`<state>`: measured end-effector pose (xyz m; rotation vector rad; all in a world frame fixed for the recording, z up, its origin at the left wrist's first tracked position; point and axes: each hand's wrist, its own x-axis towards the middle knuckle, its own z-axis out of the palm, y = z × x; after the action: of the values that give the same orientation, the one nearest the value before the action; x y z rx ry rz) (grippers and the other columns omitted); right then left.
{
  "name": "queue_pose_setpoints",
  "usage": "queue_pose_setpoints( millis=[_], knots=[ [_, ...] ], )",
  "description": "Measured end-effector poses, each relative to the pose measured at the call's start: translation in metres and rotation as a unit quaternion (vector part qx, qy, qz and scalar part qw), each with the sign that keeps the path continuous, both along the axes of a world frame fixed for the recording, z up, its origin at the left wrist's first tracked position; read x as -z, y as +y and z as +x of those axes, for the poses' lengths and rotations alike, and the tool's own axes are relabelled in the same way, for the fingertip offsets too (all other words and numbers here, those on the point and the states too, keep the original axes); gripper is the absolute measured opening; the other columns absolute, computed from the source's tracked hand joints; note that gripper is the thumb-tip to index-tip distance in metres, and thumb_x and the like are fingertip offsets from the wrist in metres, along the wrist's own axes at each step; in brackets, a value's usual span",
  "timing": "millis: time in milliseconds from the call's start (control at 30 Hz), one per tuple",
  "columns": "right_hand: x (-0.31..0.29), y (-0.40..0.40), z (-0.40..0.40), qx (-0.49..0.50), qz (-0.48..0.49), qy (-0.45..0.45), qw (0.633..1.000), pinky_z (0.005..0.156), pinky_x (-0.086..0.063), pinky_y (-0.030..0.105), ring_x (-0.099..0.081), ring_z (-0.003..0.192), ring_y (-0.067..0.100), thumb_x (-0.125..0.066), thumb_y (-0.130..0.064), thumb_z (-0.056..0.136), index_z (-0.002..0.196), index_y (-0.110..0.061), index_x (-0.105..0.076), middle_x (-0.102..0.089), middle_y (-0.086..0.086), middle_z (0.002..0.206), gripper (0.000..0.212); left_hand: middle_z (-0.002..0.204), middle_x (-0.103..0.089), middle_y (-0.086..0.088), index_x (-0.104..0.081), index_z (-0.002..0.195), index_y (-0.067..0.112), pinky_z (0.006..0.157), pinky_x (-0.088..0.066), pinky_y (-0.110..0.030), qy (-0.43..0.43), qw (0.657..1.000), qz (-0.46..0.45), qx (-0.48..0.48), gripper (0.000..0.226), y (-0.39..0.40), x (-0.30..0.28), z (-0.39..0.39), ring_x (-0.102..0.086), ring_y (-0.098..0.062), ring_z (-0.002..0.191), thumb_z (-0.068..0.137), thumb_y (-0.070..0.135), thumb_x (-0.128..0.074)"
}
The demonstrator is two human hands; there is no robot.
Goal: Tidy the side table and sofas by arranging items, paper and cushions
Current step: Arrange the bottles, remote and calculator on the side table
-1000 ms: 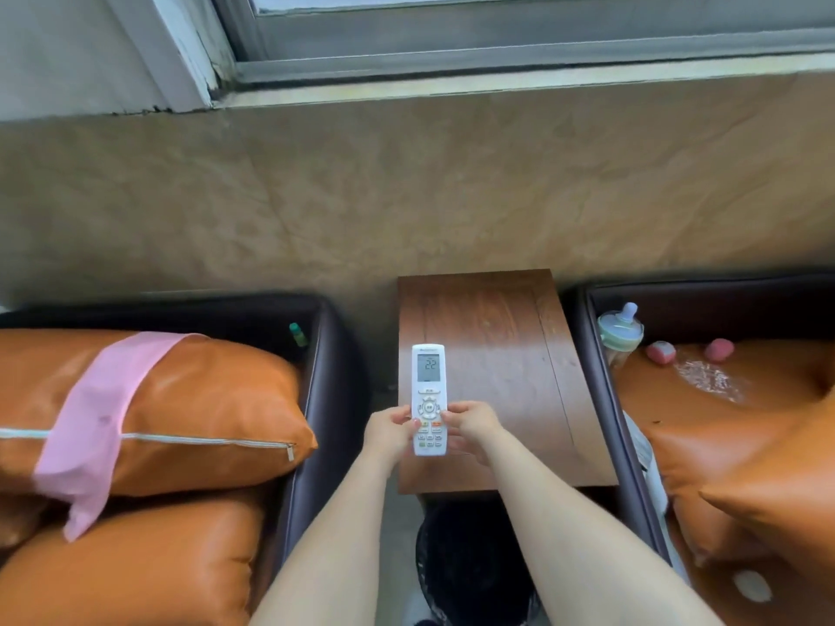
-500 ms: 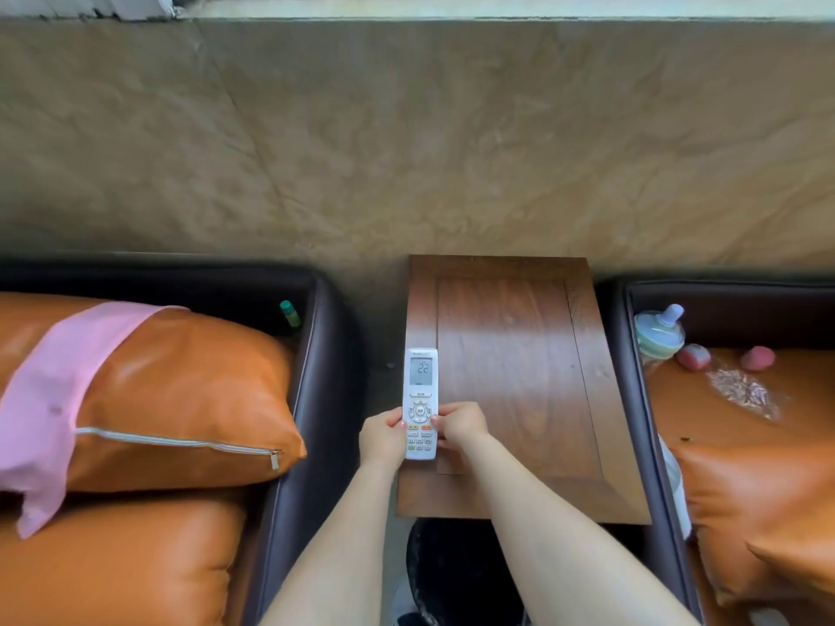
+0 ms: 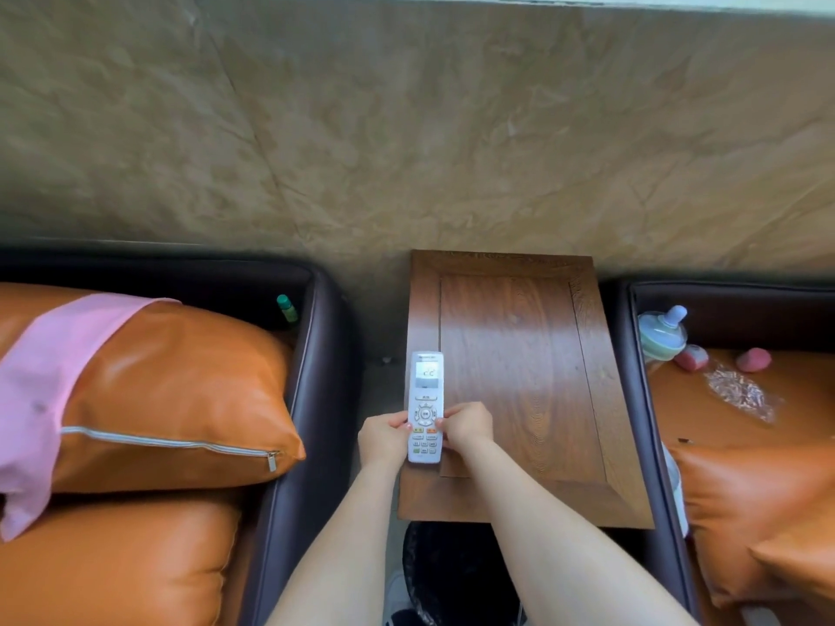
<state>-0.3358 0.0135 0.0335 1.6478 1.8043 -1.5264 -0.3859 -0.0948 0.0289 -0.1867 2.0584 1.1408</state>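
A white remote control (image 3: pixel 425 381) with a lit display lies lengthwise along the left edge of the brown wooden side table (image 3: pixel 524 350). My left hand (image 3: pixel 383 439) grips its lower left side and my right hand (image 3: pixel 466 427) grips its lower right side. An orange leather cushion (image 3: pixel 176 395) with a zip rests on the left sofa (image 3: pixel 311 399), and a pink cloth (image 3: pixel 49 377) is draped over it. More orange cushions (image 3: pixel 759 512) sit on the right sofa (image 3: pixel 632 399).
A baby bottle (image 3: pixel 662 334), two pink items (image 3: pixel 691 358) and crumpled clear plastic (image 3: pixel 736 393) lie on the right sofa seat. A small green-capped bottle (image 3: pixel 286 307) stands in the left sofa's back corner. A black bin (image 3: pixel 452 576) sits under the table's near edge. The wall is straight ahead.
The view has tilted down, so the window has left the frame. Both hands have stayed on the remote, which has shifted a little towards the table's left edge.
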Motion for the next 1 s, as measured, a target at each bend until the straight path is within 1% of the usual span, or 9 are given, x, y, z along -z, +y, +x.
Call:
queue_pose_setpoints(
  millis=[233,333,400,433,500,567,767,833,1000],
  knots=[
    [-0.009,-0.001,0.002,-0.054,0.064,-0.052,0.995,0.066,-0.052,0.028,-0.067,0.096,0.025,-0.055,-0.011,0.092,0.104,0.0,-0.063,-0.066,0.015,0.112,0.018,0.098,-0.072,-0.005,-0.075,0.099,0.012,0.08,-0.058,-0.036,-0.002,0.995,-0.028,0.095,0.021,0.007,-0.014,-0.002,-0.068,-0.02,0.089,0.089,0.009,-0.057],
    [-0.018,-0.004,0.001,-0.075,0.106,-0.058,0.99,0.065,-0.051,0.03,-0.066,0.094,0.027,-0.049,-0.011,0.094,0.102,-0.001,-0.062,-0.066,0.014,0.11,0.018,0.09,-0.07,-0.003,-0.073,0.086,0.01,0.066,-0.051,-0.028,0.031,0.986,-0.049,0.154,0.028,0.006,-0.022,-0.003,-0.064,-0.016,0.08,0.089,0.007,-0.045],
    [-0.024,-0.006,0.002,-0.094,0.141,-0.061,0.984,0.065,-0.05,0.03,-0.065,0.094,0.027,-0.049,-0.012,0.093,0.102,-0.003,-0.061,-0.065,0.013,0.11,0.018,0.078,-0.06,0.004,-0.058,0.069,0.017,0.06,-0.039,-0.023,0.053,0.981,-0.072,0.171,0.027,0.004,-0.03,-0.004,-0.05,-0.007,0.067,0.089,0.005,-0.043],
    [-0.027,-0.007,0.002,-0.101,0.157,-0.054,0.981,0.065,-0.048,0.029,-0.064,0.095,0.026,-0.049,-0.013,0.093,0.104,-0.004,-0.061,-0.064,0.012,0.111,0.018,0.081,-0.055,0.009,-0.053,0.072,0.024,0.064,-0.039,-0.023,0.064,0.979,-0.081,0.177,0.028,0.002,-0.036,-0.005,-0.048,-0.005,0.069,0.09,0.005,-0.044],
    [-0.034,-0.01,0.003,-0.106,0.182,-0.028,0.977,0.068,-0.047,0.028,-0.063,0.098,0.025,-0.048,-0.015,0.094,0.112,-0.007,-0.058,-0.061,0.011,0.117,0.022,0.119,-0.057,0.004,-0.058,0.115,0.023,0.088,-0.043,-0.029,0.086,0.971,-0.097,0.202,0.028,-0.003,-0.044,-0.008,-0.056,-0.014,0.106,0.094,0.01,-0.045],
    [-0.044,-0.013,0.002,-0.129,0.204,-0.002,0.97,0.076,-0.052,0.032,-0.062,0.099,0.024,-0.047,-0.019,0.095,0.118,-0.011,-0.055,-0.06,0.009,0.12,0.026,0.15,-0.036,-0.002,-0.032,0.147,0.016,0.107,-0.034,-0.033,0.135,0.96,-0.12,0.214,0.05,-0.009,-0.055,-0.014,-0.037,-0.022,0.136,0.098,0.016,-0.043],
    [-0.082,-0.029,-0.021,-0.389,0.307,0.037,0.867,0.096,-0.036,0.033,-0.038,0.131,0.024,-0.034,-0.014,0.099,0.139,-0.011,-0.035,-0.041,0.007,0.143,0.04,0.16,-0.009,-0.004,-0.012,0.152,0.013,0.118,-0.016,-0.038,0.265,0.897,-0.196,0.293,0.057,-0.014,-0.092,-0.032,-0.007,-0.021,0.147,0.102,0.028,-0.033],
    [-0.091,-0.037,-0.033,-0.413,0.317,0.06,0.852,0.112,-0.025,0.034,-0.021,0.142,0.019,-0.031,-0.016,0.101,0.147,-0.014,-0.027,-0.025,0.004,0.155,0.046,0.16,-0.006,-0.002,-0.01,0.152,0.014,0.119,-0.011,-0.039,0.282,0.885,-0.209,0.306,0.057,-0.017,-0.101,-0.038,-0.002,-0.021,0.148,0.102,0.029,-0.032],
    [-0.111,-0.052,-0.059,-0.418,0.331,0.085,0.842,0.116,-0.019,0.034,-0.011,0.145,0.017,-0.03,-0.022,0.102,0.149,-0.015,-0.021,-0.017,0.001,0.157,0.048,0.161,-0.003,-0.003,-0.009,0.152,0.015,0.12,-0.008,-0.04,0.316,0.865,-0.247,0.301,0.058,-0.04,-0.117,-0.061,0.001,-0.021,0.148,0.101,0.03,-0.033]
  ],
)
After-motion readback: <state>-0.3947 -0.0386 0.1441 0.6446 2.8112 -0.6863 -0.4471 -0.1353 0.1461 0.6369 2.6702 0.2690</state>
